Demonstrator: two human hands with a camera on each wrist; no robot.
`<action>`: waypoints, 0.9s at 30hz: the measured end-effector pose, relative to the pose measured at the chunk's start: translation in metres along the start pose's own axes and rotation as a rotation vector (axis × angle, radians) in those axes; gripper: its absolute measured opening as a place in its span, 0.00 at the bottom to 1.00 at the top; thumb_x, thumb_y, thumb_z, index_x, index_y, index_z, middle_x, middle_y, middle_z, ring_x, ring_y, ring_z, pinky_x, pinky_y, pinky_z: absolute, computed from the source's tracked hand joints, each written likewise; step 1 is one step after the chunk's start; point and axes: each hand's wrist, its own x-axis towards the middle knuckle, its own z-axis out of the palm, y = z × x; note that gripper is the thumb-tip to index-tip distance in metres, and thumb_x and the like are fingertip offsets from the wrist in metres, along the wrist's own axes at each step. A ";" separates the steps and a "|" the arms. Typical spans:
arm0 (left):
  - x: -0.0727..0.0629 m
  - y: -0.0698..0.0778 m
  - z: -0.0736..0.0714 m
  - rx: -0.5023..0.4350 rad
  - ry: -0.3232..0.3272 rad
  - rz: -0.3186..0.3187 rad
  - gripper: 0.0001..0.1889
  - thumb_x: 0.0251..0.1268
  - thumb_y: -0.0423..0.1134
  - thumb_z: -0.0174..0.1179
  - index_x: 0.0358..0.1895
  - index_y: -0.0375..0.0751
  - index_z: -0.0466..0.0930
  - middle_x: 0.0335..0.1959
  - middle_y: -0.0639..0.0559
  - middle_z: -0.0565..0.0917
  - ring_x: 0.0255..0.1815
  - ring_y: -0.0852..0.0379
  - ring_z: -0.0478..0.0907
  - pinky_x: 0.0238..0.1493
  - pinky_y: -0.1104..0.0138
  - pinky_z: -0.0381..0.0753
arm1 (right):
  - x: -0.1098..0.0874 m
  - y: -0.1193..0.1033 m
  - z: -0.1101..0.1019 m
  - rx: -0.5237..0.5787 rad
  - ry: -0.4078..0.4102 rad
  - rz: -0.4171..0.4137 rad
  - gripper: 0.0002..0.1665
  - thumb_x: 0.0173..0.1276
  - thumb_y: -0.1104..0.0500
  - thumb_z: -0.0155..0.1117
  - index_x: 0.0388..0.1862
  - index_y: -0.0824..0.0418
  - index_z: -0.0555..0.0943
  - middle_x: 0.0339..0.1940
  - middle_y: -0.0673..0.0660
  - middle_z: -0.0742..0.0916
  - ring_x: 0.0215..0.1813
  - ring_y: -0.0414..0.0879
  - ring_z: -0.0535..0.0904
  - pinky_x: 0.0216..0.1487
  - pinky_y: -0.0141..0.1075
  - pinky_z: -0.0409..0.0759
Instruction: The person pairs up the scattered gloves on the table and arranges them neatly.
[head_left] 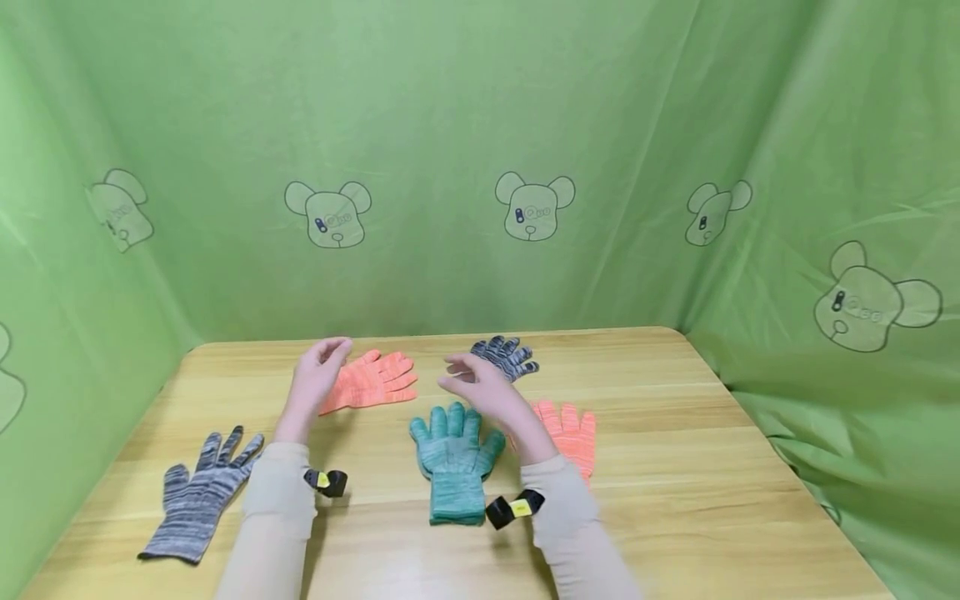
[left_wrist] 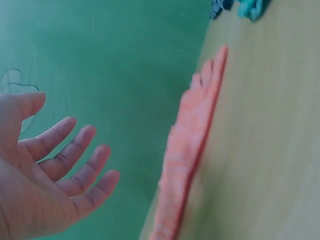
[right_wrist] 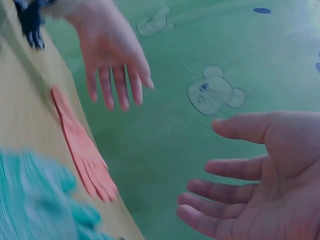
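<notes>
My left hand (head_left: 315, 379) hovers above the table beside an orange knit glove (head_left: 369, 380), its fingers loosely bent around nothing, as the left wrist view also shows. Over the middle of the table hangs my right hand (head_left: 486, 387), empty, fingers relaxed and apart. Beneath and left of it lies a teal glove (head_left: 453, 458), fingers pointing away from me. A dark grey mottled glove (head_left: 506, 357) lies behind the right hand, partly covered by it. Another orange glove (head_left: 573, 437) is partly hidden by the right forearm.
A grey mottled glove (head_left: 202, 496) lies at the left, outside the left forearm. The wooden table (head_left: 675, 500) is bordered by green cloth walls (head_left: 435, 100) with bear-head drawings. Each wrist carries a small black camera.
</notes>
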 end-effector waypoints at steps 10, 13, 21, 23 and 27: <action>0.007 -0.020 -0.008 0.116 -0.075 -0.023 0.38 0.73 0.64 0.41 0.71 0.36 0.63 0.73 0.36 0.65 0.74 0.38 0.60 0.76 0.47 0.58 | 0.018 -0.017 0.058 0.399 -0.015 0.053 0.32 0.72 0.53 0.58 0.72 0.60 0.64 0.69 0.65 0.72 0.69 0.58 0.70 0.70 0.51 0.71; 0.008 -0.025 -0.012 0.121 -0.111 -0.030 0.40 0.73 0.66 0.38 0.73 0.36 0.61 0.75 0.36 0.62 0.76 0.38 0.57 0.77 0.47 0.55 | 0.023 -0.019 0.072 0.553 -0.012 0.110 0.33 0.73 0.54 0.57 0.74 0.61 0.62 0.70 0.65 0.70 0.71 0.59 0.67 0.72 0.53 0.67; 0.009 -0.036 -0.020 0.086 -0.193 -0.043 0.41 0.73 0.67 0.34 0.74 0.35 0.58 0.76 0.34 0.58 0.77 0.37 0.53 0.78 0.46 0.49 | 0.039 -0.010 0.109 0.987 0.076 0.289 0.41 0.70 0.59 0.58 0.77 0.65 0.53 0.77 0.67 0.60 0.78 0.64 0.50 0.77 0.57 0.55; 0.010 -0.039 -0.020 0.093 -0.201 -0.034 0.42 0.73 0.67 0.33 0.73 0.34 0.58 0.75 0.33 0.58 0.77 0.36 0.53 0.78 0.46 0.48 | 0.042 -0.006 0.116 1.020 0.090 0.334 0.44 0.69 0.60 0.58 0.78 0.66 0.50 0.79 0.68 0.55 0.79 0.65 0.46 0.78 0.58 0.51; 0.024 -0.054 -0.013 -0.031 -0.326 0.047 0.37 0.77 0.62 0.33 0.74 0.35 0.58 0.75 0.35 0.60 0.77 0.39 0.54 0.78 0.47 0.50 | 0.046 -0.001 0.126 1.071 0.117 0.393 0.45 0.69 0.61 0.56 0.78 0.67 0.46 0.79 0.71 0.49 0.80 0.67 0.39 0.79 0.60 0.45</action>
